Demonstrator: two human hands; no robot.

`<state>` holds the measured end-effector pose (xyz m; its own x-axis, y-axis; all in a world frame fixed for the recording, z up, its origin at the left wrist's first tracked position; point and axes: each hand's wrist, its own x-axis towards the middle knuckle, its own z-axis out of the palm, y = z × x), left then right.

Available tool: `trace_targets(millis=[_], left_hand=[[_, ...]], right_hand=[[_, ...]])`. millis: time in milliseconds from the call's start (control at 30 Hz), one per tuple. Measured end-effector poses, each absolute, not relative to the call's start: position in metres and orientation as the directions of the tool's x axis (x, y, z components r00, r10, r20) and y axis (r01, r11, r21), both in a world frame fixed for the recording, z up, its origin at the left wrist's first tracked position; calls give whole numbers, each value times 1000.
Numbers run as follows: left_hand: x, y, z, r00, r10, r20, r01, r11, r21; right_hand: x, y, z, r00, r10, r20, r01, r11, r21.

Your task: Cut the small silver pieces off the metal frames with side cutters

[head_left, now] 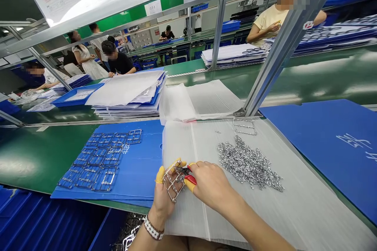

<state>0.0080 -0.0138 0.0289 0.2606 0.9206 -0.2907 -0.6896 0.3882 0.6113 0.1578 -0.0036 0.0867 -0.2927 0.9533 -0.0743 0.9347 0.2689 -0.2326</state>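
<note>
My left hand (pixel 163 199), with yellow finger cots, holds a small metal frame of parts (pixel 172 182) over the white sheet (pixel 265 211). My right hand (pixel 209 183) grips red-handled cutters (pixel 188 175) whose jaws touch the frame. To the right of both hands lies a pile of small cut metal pieces (pixel 249 163). An empty metal frame (pixel 244 126) lies at the far edge of the sheet.
Several metal frames (pixel 100 157) are laid out on a blue board (pixel 138 168) to the left. Stacked sheets (pixel 129 94) sit across the green belt (pixel 29 157). Another blue board (pixel 332 141) lies right. Other people work at benches behind.
</note>
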Motion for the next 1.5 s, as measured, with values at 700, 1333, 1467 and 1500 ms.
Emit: trace_targets(millis=[700, 1333, 1467, 1500], left_hand=[[6, -5, 35, 264, 921, -286, -722, 385, 575], [13, -5, 37, 162, 938, -306, -714, 325, 620], [12, -1, 40, 146, 947, -286, -745, 295, 598], [13, 0, 41, 146, 949, -279, -750, 290, 594]], right_hand=[[166, -10, 80, -289, 955, -75, 941, 268, -206], [159, -12, 80, -280, 952, -121, 948, 254, -191], [155, -17, 84, -284, 954, -99, 944, 260, -202], [154, -19, 85, -295, 951, -94, 939, 270, -215]])
